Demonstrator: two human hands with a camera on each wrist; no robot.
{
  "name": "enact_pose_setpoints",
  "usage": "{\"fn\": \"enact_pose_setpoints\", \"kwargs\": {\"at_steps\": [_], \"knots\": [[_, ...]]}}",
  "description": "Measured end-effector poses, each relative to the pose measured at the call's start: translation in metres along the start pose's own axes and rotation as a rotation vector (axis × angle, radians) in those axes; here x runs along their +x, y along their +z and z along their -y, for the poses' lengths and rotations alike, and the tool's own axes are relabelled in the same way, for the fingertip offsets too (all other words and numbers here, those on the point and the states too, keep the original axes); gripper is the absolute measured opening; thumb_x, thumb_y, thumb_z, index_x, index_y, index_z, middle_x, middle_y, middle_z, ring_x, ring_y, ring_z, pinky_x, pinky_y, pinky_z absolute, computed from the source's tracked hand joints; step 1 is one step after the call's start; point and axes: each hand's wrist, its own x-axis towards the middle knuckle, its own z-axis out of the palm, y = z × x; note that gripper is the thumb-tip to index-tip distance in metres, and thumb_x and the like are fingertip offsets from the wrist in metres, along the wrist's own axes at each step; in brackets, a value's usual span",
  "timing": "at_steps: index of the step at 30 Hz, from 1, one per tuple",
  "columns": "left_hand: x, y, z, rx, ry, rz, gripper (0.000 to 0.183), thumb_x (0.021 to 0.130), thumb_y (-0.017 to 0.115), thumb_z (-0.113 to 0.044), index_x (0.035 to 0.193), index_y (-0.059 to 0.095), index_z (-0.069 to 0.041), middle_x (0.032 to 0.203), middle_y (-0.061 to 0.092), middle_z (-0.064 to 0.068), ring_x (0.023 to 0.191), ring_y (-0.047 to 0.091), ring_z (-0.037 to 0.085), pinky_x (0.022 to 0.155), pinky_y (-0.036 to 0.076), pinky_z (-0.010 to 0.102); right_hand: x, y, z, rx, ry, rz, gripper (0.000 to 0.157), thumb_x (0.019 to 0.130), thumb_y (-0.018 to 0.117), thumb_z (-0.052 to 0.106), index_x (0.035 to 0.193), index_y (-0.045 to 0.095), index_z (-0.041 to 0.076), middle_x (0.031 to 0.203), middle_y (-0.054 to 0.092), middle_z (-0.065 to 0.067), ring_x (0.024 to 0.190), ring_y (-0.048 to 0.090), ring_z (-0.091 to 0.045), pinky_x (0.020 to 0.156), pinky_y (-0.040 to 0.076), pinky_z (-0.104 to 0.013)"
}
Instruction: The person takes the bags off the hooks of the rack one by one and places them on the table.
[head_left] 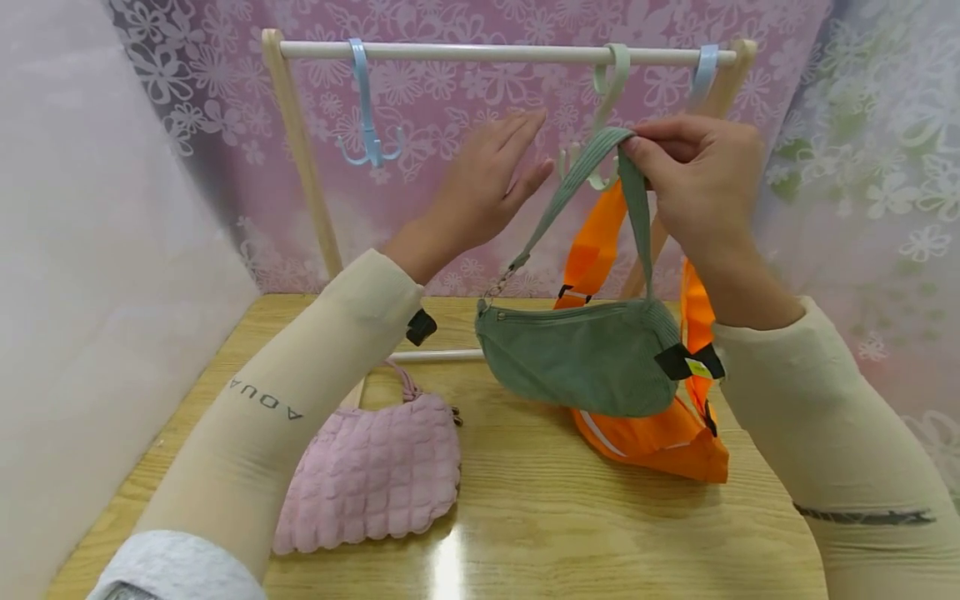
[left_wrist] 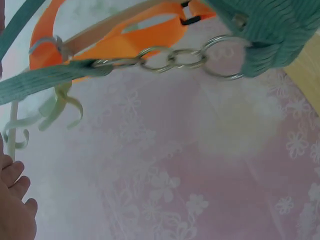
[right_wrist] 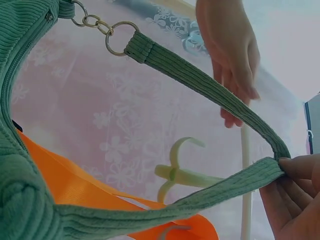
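Note:
My right hand (head_left: 701, 179) pinches the top of the strap of a green corduroy shoulder bag (head_left: 577, 358), which hangs in the air. In the right wrist view the strap (right_wrist: 200, 82) loops from the fingertips to a ring and chain (right_wrist: 102, 27). My left hand (head_left: 491, 183) is raised left of the strap, fingers extended, holding nothing. Just behind the strap, a pale green hook (head_left: 615, 75) hangs from the rack's white bar (head_left: 480, 52). An orange bag (head_left: 652, 442) hangs behind the green one, partly hidden by it.
A light blue hook (head_left: 363, 100) hangs at the bar's left, another blue hook (head_left: 703, 75) at its right end. On the wooden table (head_left: 525, 517) lies a pink quilted bag (head_left: 382, 475), partly behind my left forearm. A floral curtain (head_left: 450, 100) backs the rack.

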Motion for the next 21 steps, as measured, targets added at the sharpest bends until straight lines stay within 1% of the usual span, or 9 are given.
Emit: {"fn": "enact_pose_setpoints", "kwargs": {"at_steps": [3, 6, 9, 10, 12, 15, 17, 19, 21], "knots": [[-0.014, 0.002, -0.003, -0.038, -0.002, 0.053, 0.064, 0.093, 0.041, -0.047, 0.144, 0.025, -0.011, 0.145, 0.032, 0.003, 0.134, 0.025, 0.014, 0.11, 0.012, 0.025, -0.001, -0.001, 0.001, 0.023, 0.009, -0.003, 0.016, 0.076, 0.071, 0.008, 0.089, 0.072, -0.002, 0.077, 0.07, -0.001, 0.063, 0.066, -0.008, 0.06, 0.051, -0.017], [-0.03, 0.005, -0.008, -0.115, -0.028, 0.102, 0.07, 0.089, 0.046, -0.052, 0.144, 0.027, -0.013, 0.144, 0.035, 0.001, 0.132, 0.03, 0.013, 0.109, 0.019, 0.026, -0.003, -0.002, 0.002, 0.033, 0.016, 0.003, 0.017, 0.075, 0.072, 0.009, 0.089, 0.072, -0.001, 0.076, 0.07, 0.0, 0.064, 0.066, -0.009, 0.061, 0.051, -0.018], [-0.046, 0.008, -0.012, -0.197, -0.069, 0.121, 0.073, 0.085, 0.053, -0.053, 0.142, 0.031, -0.014, 0.14, 0.041, 0.0, 0.125, 0.041, 0.012, 0.103, 0.032, 0.026, -0.005, -0.002, 0.004, 0.03, 0.007, 0.008, 0.017, 0.075, 0.072, 0.009, 0.088, 0.072, -0.002, 0.076, 0.07, 0.0, 0.064, 0.067, -0.009, 0.061, 0.051, -0.018], [-0.051, 0.009, -0.014, -0.219, -0.08, 0.125, 0.072, 0.084, 0.055, -0.052, 0.141, 0.033, -0.014, 0.138, 0.043, -0.001, 0.119, 0.048, 0.012, 0.097, 0.038, 0.026, -0.007, -0.002, 0.004, 0.032, 0.003, 0.006, 0.017, 0.075, 0.072, 0.009, 0.088, 0.072, -0.002, 0.076, 0.07, 0.0, 0.064, 0.067, -0.009, 0.061, 0.051, -0.018], [-0.06, 0.011, -0.017, -0.249, -0.083, 0.116, 0.071, 0.083, 0.059, -0.049, 0.14, 0.037, -0.014, 0.133, 0.049, -0.001, 0.11, 0.054, 0.012, 0.089, 0.044, 0.025, -0.009, -0.003, 0.006, 0.032, -0.007, -0.003, 0.017, 0.075, 0.073, 0.009, 0.088, 0.072, -0.002, 0.075, 0.07, 0.0, 0.065, 0.067, -0.009, 0.061, 0.052, -0.018], [-0.07, 0.015, -0.022, -0.287, -0.069, 0.081, 0.068, 0.082, 0.063, -0.044, 0.138, 0.04, -0.012, 0.125, 0.056, 0.001, 0.102, 0.059, 0.012, 0.082, 0.047, 0.023, -0.013, -0.004, 0.007, 0.038, -0.023, -0.014, 0.017, 0.075, 0.073, 0.009, 0.087, 0.072, -0.002, 0.076, 0.07, -0.001, 0.065, 0.067, -0.01, 0.061, 0.052, -0.019], [-0.076, 0.017, -0.026, -0.31, -0.062, 0.062, 0.067, 0.082, 0.064, -0.041, 0.137, 0.041, -0.011, 0.121, 0.059, 0.002, 0.104, 0.059, 0.012, 0.084, 0.046, 0.022, -0.016, -0.006, 0.007, 0.057, -0.022, -0.016, 0.017, 0.074, 0.073, 0.008, 0.088, 0.072, -0.003, 0.076, 0.07, -0.001, 0.065, 0.067, -0.01, 0.061, 0.052, -0.019], [-0.08, 0.019, -0.031, -0.335, -0.062, 0.057, 0.064, 0.083, 0.064, -0.038, 0.136, 0.042, -0.01, 0.119, 0.06, 0.003, 0.102, 0.06, 0.013, 0.084, 0.047, 0.022, -0.02, -0.009, 0.007, 0.088, -0.021, -0.014, 0.019, 0.074, 0.073, 0.007, 0.088, 0.071, -0.004, 0.077, 0.07, -0.002, 0.066, 0.067, -0.011, 0.061, 0.052, -0.02], [-0.084, 0.02, -0.035, -0.34, -0.067, 0.075, 0.058, 0.085, 0.062, -0.036, 0.134, 0.045, -0.009, 0.118, 0.061, 0.003, 0.098, 0.062, 0.012, 0.082, 0.048, 0.022, -0.023, -0.011, 0.007, 0.112, -0.019, -0.017, 0.02, 0.074, 0.073, 0.007, 0.089, 0.071, -0.005, 0.077, 0.07, -0.002, 0.066, 0.067, -0.011, 0.061, 0.051, -0.02]]}}
